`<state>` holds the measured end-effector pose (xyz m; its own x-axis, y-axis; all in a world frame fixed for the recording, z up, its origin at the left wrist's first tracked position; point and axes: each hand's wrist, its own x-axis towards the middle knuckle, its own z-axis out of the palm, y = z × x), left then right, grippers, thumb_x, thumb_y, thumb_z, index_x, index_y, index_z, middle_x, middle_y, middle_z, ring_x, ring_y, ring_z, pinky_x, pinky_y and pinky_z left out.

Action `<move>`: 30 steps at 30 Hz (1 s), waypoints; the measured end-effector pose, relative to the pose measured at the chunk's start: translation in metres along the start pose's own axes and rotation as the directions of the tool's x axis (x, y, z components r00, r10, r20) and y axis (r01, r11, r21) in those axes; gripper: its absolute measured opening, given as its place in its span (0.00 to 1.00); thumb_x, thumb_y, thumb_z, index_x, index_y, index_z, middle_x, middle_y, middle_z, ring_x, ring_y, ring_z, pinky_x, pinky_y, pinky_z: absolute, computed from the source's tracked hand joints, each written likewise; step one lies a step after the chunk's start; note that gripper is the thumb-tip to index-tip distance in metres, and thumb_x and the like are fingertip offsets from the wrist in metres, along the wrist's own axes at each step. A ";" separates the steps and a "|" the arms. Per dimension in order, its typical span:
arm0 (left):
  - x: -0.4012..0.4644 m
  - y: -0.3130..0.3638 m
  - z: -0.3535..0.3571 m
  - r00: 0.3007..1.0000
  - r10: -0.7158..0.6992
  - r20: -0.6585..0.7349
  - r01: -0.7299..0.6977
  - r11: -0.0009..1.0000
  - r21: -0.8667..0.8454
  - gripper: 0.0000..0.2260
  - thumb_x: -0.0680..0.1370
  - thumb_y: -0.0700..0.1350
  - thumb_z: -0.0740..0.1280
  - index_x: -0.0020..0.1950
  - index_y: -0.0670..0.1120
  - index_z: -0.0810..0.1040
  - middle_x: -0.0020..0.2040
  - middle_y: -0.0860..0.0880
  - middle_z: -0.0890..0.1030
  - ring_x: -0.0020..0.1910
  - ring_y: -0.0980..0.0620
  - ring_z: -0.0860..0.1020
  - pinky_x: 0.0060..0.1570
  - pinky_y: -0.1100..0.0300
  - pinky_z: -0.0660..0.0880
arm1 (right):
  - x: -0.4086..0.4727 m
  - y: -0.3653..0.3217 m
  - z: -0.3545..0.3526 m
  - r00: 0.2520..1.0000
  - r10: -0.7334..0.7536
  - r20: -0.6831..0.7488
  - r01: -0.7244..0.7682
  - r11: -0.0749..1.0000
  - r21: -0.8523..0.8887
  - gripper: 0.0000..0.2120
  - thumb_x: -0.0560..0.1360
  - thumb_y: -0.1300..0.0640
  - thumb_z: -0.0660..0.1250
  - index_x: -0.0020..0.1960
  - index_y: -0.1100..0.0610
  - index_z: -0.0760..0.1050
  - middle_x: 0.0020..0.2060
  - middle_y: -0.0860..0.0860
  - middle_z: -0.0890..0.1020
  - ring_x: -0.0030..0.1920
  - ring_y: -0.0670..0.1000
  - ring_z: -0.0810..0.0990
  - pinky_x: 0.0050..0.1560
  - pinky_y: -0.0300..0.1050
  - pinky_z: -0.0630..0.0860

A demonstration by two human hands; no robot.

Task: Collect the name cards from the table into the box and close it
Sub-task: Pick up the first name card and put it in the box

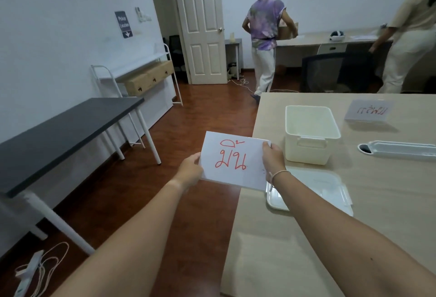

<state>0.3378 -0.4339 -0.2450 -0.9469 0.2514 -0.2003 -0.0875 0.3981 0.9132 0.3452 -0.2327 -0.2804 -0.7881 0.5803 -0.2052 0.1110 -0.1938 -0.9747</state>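
A white name card (233, 160) with red handwriting is held up off the table's left edge, over the floor. My left hand (190, 170) pinches its left side and my right hand (273, 161) pinches its right side. The open white box (311, 142) stands on the light wooden table (306, 237), just right of the card. Its flat white lid (328, 190) lies on the table in front of it, partly under my right forearm. A second name card (369, 110) with red writing stands farther back on the right.
A white plastic holder (398, 150) lies on the table to the right of the box. A dark side table (59, 141) stands on the left. Two people move about at the back near a desk and a black chair (339, 72). A power strip (28, 270) lies on the floor.
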 end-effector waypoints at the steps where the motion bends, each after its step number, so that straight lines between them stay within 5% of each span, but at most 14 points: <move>1: 0.013 0.009 0.001 1.000 0.015 0.005 -0.015 1.000 0.004 0.21 0.78 0.36 0.62 0.69 0.50 0.71 0.64 0.48 0.79 0.54 0.50 0.79 0.31 0.67 0.76 | 0.011 -0.006 0.000 1.000 0.006 -0.003 -0.006 1.000 0.000 0.14 0.75 0.51 0.54 0.47 0.58 0.75 0.41 0.54 0.77 0.39 0.55 0.75 0.43 0.46 0.73; 6: 0.073 0.056 0.012 0.995 0.080 0.066 -0.082 0.996 0.028 0.21 0.77 0.33 0.62 0.70 0.47 0.71 0.61 0.47 0.80 0.51 0.51 0.78 0.29 0.70 0.75 | 0.066 -0.037 -0.011 0.997 -0.008 -0.081 0.011 0.999 0.039 0.12 0.78 0.55 0.55 0.38 0.55 0.70 0.35 0.52 0.72 0.32 0.50 0.70 0.32 0.39 0.69; 9: 0.103 0.071 0.026 0.986 0.129 0.106 -0.134 0.990 0.035 0.23 0.75 0.29 0.59 0.67 0.45 0.73 0.55 0.45 0.80 0.40 0.50 0.78 0.20 0.72 0.69 | 0.089 -0.048 -0.020 0.993 -0.025 -0.119 0.031 0.998 0.049 0.11 0.77 0.55 0.55 0.37 0.56 0.69 0.35 0.52 0.71 0.33 0.52 0.69 0.35 0.38 0.70; 13: 0.153 0.079 0.046 0.961 0.148 0.232 -0.165 0.985 0.054 0.24 0.72 0.28 0.59 0.65 0.46 0.75 0.52 0.45 0.80 0.36 0.52 0.75 0.22 0.69 0.69 | 0.123 -0.043 -0.038 0.973 -0.024 -0.231 0.029 0.999 0.017 0.15 0.69 0.51 0.57 0.44 0.61 0.76 0.43 0.56 0.76 0.42 0.53 0.74 0.44 0.46 0.69; 17: 0.206 0.082 0.064 0.921 0.146 0.361 -0.172 0.984 0.042 0.23 0.72 0.27 0.57 0.59 0.49 0.76 0.45 0.47 0.81 0.40 0.47 0.77 0.31 0.63 0.72 | 0.136 -0.043 -0.045 0.932 -0.011 -0.362 0.033 0.998 0.054 0.09 0.76 0.57 0.57 0.53 0.53 0.74 0.45 0.53 0.77 0.44 0.53 0.75 0.41 0.42 0.70; 21: 0.265 0.084 0.080 0.841 0.186 0.508 -0.243 0.969 0.048 0.23 0.73 0.28 0.55 0.62 0.43 0.78 0.42 0.44 0.79 0.35 0.49 0.73 0.29 0.63 0.67 | 0.153 -0.035 -0.040 0.841 -0.027 -0.540 0.081 0.994 0.077 0.14 0.77 0.58 0.57 0.61 0.55 0.71 0.48 0.54 0.76 0.47 0.54 0.75 0.48 0.46 0.71; 30: 0.327 0.123 0.087 0.644 0.280 0.712 -0.416 0.909 0.018 0.18 0.75 0.31 0.57 0.55 0.46 0.81 0.45 0.44 0.79 0.43 0.46 0.74 0.33 0.61 0.71 | 0.146 -0.049 -0.004 0.545 0.034 -0.838 0.184 0.970 0.159 0.07 0.75 0.58 0.59 0.50 0.49 0.71 0.50 0.55 0.77 0.48 0.55 0.76 0.49 0.49 0.73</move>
<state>0.0447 -0.2256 -0.2290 -0.4138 0.9017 -0.1258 0.3203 0.2735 0.9070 0.2270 -0.1353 -0.2627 0.0816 0.9723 -0.2192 -0.1337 -0.2072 -0.9691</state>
